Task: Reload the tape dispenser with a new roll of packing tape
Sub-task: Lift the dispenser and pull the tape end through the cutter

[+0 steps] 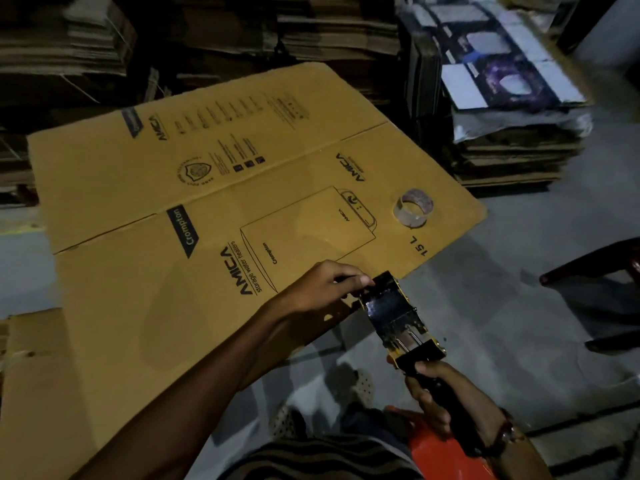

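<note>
While the right hand (446,407) grips the tape dispenser (398,317) by its handle at near right, the left hand (325,289) pinches its far end. Farther right, the tape roll (412,208) lies on flattened cardboard (138,271), well apart.

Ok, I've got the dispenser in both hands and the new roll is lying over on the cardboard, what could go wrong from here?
1. The left hand pinches the front end of the tape dispenser, where a cutting blade probably sits; in light this dim it could nick a finger.
2. The tape roll lies near the edge of the flattened carton, beyond both hands; reaching for it means letting go of the dispenser with one hand, leaving perhaps only the right hand on the handle.
</note>
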Demonstrator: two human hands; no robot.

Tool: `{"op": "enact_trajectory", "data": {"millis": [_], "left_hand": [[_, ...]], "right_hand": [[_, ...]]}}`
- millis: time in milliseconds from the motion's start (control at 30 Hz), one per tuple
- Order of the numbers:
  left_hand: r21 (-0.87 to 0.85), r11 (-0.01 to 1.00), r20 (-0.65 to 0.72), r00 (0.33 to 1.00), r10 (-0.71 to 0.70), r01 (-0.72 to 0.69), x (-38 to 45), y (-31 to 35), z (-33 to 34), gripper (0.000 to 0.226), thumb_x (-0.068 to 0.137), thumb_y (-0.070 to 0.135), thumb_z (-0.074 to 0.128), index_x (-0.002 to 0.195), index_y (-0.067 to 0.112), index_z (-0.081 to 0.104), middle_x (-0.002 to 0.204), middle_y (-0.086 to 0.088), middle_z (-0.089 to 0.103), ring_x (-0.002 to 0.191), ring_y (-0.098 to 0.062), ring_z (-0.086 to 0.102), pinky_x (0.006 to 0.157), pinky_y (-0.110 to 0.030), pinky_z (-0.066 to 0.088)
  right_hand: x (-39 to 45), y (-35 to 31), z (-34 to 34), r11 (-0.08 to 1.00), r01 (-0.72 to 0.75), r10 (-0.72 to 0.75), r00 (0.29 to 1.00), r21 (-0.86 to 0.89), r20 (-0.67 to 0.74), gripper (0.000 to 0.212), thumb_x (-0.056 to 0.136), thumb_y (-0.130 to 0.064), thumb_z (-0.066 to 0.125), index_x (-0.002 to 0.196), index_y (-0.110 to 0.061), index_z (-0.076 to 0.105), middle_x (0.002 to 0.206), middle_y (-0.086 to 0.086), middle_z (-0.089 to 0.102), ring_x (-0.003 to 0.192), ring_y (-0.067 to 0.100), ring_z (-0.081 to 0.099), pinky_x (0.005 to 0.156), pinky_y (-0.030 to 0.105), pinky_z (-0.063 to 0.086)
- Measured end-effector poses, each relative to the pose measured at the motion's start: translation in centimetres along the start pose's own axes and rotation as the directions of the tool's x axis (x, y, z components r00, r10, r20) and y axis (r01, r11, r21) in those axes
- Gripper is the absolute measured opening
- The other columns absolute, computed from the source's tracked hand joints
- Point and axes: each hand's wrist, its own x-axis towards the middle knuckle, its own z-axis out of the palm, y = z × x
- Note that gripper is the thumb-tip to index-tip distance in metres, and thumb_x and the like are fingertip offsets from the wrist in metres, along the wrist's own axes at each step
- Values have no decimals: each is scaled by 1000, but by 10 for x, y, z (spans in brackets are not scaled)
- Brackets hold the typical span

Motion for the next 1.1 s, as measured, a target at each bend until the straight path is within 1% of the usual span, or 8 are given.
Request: {"op": "enact_trajectory", "data": {"millis": [67,167,233,333,600,733,900,1100], "left_hand": [[-22,1000,-10,1000,-7,7,-2,5,-9,27,101,18,55,118,5,70,110,-11,74,102,-14,68,89,-25,52],[-24,1000,-52,999,-2,1,-2,10,-23,25,100,17,55,116,5,71,105,-5,73,93,2,67,81,-13,49],[1,1000,-84,996,-5,5,0,12,-33,24,100,18,55,115,7,71,98,1,72,85,9,64,74,-8,46],[24,1000,-137,991,-9,13,6,11,-52,21,101,20,55,112,12,71,96,3,71,84,6,65,73,-9,47],[30,991,-329,937,-116,134,44,5,-92,31,103,22,50,121,4,68,106,2,67,83,13,59,68,-1,41],[-75,971,-461,855,-236,228,67,5,-113,40,104,37,44,116,10,71,105,3,68,92,-3,62,68,-4,44],[-226,914,-576,711,-404,336,93,-2,-136,49,101,51,40,109,16,73,110,-4,71,107,-16,64,91,-35,48],[-336,858,-639,576,-510,387,111,-17,-148,50,102,49,39,127,15,67,128,-8,67,118,-20,61,100,-37,45]], "right_hand": [[0,2,5,995,28,-26,1000,98,-16,44,65,-40,88,86,-12,61,64,4,49,42,15,44,40,24,36],[11,-19,16,997,75,-77,996,-37,-41,55,62,-43,89,89,-7,58,64,8,46,39,12,43,37,23,35],[22,-37,23,982,138,-133,990,-128,44,63,63,-44,90,93,-2,55,65,13,36,33,12,41,34,22,37],[35,-63,28,968,185,-160,975,-168,156,58,68,-45,89,80,-2,53,65,12,34,31,11,41,33,22,40],[97,-157,31,886,188,-102,971,-424,217,49,76,-45,76,64,-4,52,51,9,38,34,13,38,37,24,34],[135,-219,36,779,174,-34,971,-603,236,45,82,-45,70,63,-8,54,51,8,41,38,15,41,41,26,37],[180,-287,49,697,157,23,970,-700,240,32,99,-21,59,69,-11,54,56,3,52,40,15,47,44,25,41],[231,-333,59,566,223,25,957,-794,288,15,99,-13,59,85,-9,59,59,5,56,41,18,52,45,27,46]]}}
